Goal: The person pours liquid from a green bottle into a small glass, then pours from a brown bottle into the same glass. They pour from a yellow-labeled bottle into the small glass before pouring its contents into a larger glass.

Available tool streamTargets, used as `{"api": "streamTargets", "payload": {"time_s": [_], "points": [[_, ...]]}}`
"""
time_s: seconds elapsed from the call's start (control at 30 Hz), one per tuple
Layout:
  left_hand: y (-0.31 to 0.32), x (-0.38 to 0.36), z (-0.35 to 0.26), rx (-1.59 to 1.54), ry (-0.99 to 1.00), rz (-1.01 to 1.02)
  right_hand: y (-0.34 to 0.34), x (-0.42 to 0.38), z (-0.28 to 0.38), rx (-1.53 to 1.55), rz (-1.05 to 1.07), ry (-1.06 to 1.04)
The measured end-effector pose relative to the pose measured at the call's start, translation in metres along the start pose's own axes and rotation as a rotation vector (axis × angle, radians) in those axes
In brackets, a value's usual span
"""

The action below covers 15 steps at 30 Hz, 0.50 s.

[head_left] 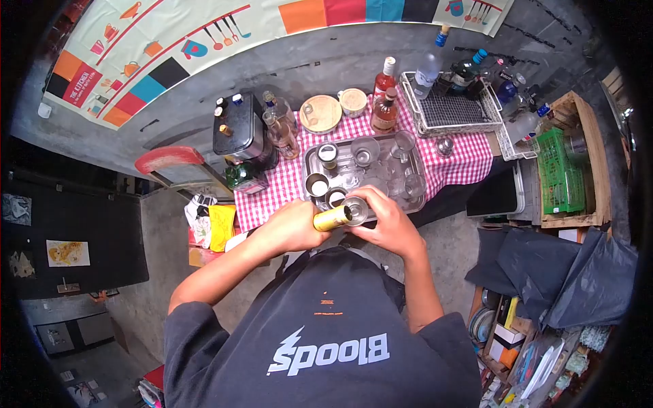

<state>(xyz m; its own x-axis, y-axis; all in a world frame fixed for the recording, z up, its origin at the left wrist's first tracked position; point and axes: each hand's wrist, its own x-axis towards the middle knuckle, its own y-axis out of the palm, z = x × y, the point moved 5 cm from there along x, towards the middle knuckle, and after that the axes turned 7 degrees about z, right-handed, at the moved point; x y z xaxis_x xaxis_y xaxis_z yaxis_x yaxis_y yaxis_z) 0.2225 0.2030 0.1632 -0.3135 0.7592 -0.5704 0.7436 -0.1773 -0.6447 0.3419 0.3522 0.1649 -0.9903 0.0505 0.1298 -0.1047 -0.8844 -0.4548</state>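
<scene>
My left hand (296,226) is wrapped round a shiny gold cylinder (331,218). Its dark end points right, at the rim of a clear glass (356,212). The fingers of my right hand (390,224) curl round that glass from the right side. Both hands are at the near edge of a metal tray (309,161). Just beyond them on the tray are several round metal containers, one of them a dark-rimmed cup (317,185) with something pale inside. Clear glasses, including a mug (365,151), fill the rest of the tray.
A red-and-white checked cloth (457,160) covers the table. Bottles (384,112) and a white wire basket (449,126) line the back. Left of the tray stand a black container (238,126) and more bottles. A green crate (561,170) is at right.
</scene>
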Motion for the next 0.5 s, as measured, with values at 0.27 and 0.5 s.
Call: {"api": "streamTargets", "payload": {"time_s": [0.27,0.5], "points": [[0.013,0.0,-0.009,0.049,-0.033,0.051,0.002,-0.022,-0.001,-0.027,-0.022,0.011],[0.021,0.001,-0.015,0.106,-0.031,0.084,0.004,-0.037,-0.004,-0.061,-0.026,0.056]]}}
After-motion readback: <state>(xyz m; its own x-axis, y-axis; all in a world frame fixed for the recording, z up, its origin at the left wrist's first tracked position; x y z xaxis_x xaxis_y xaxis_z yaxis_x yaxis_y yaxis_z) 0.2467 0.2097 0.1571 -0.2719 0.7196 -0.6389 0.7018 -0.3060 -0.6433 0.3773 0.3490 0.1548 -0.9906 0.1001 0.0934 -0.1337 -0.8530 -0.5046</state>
